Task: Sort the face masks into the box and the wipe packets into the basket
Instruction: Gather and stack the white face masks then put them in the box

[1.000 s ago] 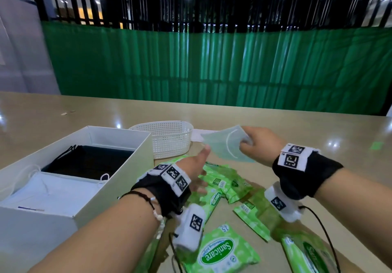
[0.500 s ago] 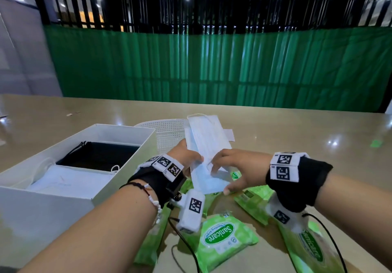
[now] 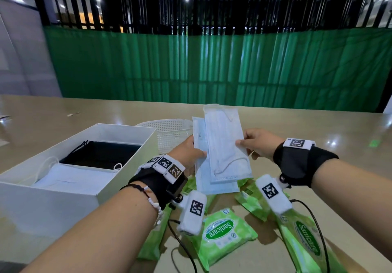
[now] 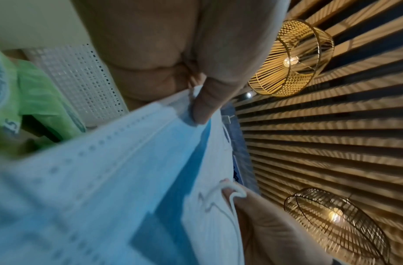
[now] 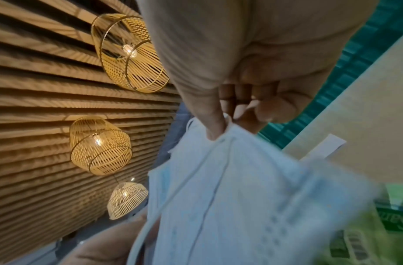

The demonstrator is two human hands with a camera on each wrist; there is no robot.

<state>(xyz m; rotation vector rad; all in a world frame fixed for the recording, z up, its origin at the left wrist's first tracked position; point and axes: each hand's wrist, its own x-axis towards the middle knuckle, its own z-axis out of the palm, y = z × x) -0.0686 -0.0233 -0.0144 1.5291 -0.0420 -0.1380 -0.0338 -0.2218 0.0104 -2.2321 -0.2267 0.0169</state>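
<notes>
Two pale blue face masks are held upright above the table, one overlapping the other. My left hand pinches the left edge of the rear mask, seen close up as the left mask. My right hand pinches the right edge of the front mask, seen close up as the front mask. The open white box stands at the left with black and white masks inside. Behind the masks stands the white perforated basket. Several green wipe packets lie below my hands.
A green curtain and black bars close off the far side of the beige table. Cables from my wrist cameras trail over the packets at the near edge. A small white paper slip lies on the table.
Both hands have risen and spread the masks apart side by side; a second ago only my right hand held a mask beside the basket. The view has tilted slightly.
</notes>
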